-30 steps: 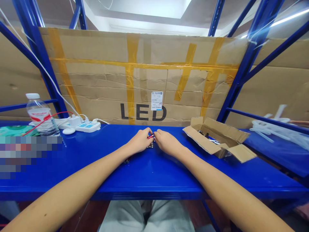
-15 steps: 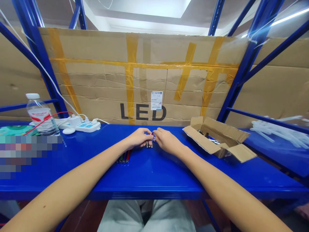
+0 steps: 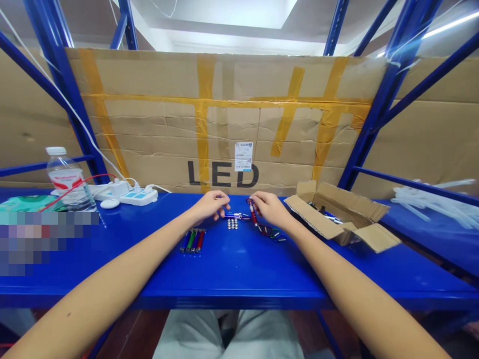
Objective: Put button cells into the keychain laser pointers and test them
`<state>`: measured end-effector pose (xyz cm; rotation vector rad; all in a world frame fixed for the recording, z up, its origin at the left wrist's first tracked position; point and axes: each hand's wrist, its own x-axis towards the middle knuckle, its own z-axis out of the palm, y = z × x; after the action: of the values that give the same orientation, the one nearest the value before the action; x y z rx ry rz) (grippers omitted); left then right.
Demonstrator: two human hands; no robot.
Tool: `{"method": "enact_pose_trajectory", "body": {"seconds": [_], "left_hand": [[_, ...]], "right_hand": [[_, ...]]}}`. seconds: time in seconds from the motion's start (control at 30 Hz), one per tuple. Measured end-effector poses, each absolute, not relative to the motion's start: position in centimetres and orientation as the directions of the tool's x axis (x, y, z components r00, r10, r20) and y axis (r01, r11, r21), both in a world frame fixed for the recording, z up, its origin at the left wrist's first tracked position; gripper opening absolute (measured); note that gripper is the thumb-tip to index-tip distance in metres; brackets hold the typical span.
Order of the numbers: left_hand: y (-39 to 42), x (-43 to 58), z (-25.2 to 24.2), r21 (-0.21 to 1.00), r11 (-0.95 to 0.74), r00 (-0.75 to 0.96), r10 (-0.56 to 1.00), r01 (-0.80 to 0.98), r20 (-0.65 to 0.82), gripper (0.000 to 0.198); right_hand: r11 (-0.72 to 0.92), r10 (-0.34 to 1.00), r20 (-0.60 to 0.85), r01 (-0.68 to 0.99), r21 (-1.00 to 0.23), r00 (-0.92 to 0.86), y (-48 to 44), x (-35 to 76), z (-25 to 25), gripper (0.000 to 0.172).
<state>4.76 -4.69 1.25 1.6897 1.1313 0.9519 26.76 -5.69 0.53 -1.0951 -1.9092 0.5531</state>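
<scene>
My right hand [image 3: 270, 208] is closed on a small red keychain flashlight [image 3: 253, 213], held tilted above the blue table [image 3: 239, 269]. My left hand [image 3: 210, 205] hovers just left of it with fingers curled and parted, holding nothing I can see. Between the hands a blue flashlight [image 3: 235, 216] lies on the table. Just below it sits a cluster of small silver button batteries [image 3: 232, 224]. A row of coloured flashlights [image 3: 193, 241] lies under my left wrist. Several carabiner clips [image 3: 273, 233] lie below my right hand.
An open cardboard box [image 3: 339, 214] holding more flashlights stands at the right. A water bottle [image 3: 70, 179], a white power strip [image 3: 129, 194] and a white mouse [image 3: 110, 203] are at the back left. A taped cardboard wall marked LED closes the back. Clear plastic bags [image 3: 434, 202] lie far right.
My hands were pinched together over the batteries. They have drawn apart, the right one lifting away with the red flashlight, uncovering the blue flashlight, the batteries and the clips.
</scene>
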Motion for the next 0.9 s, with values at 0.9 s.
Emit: {"method": "enact_pose_trajectory", "body": {"seconds": [0.9], "left_hand": [[-7.1, 5.5, 1.5, 0.737, -0.561, 0.583, 0.762, 0.377, 0.282, 0.024]], "right_hand": [[0.327, 0.863, 0.231, 0.148, -0.933, -0.45, -6.3, 26.2, 0.6, 0.025]]}}
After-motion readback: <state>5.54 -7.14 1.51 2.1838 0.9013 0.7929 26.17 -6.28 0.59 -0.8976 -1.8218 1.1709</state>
